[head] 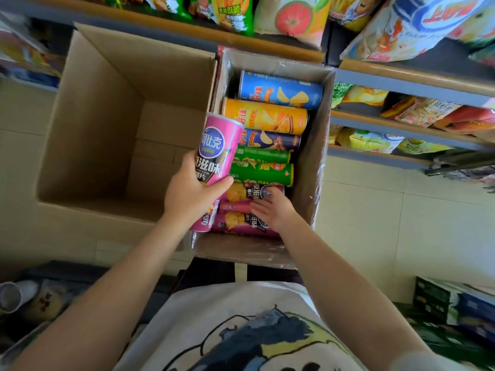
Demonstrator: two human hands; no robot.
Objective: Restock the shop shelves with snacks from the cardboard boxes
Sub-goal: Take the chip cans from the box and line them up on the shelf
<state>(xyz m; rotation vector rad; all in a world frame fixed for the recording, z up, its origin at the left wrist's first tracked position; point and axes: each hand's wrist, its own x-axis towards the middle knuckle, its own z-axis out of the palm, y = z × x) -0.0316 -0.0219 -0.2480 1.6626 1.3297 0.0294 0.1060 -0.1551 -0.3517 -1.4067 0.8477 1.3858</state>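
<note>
Left grip (191,195) wrapped around a pink can (215,163); right grip (273,208) loose-fingered, touching boxed pink cans (241,223).

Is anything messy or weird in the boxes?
A little. The green cans sit tilted and overlapping, not straight like the orange can. The big box beside them shows nothing inside. No spills or dents show.

Matt brown cardboard boxes (107,124), one lined with crinkly clear plastic film (318,183). The tubes (265,117) have glossy printed wrappers. Shiny foil bags (292,20) fill the shelves; smooth pale tiles (375,223) cover the floor.
</note>
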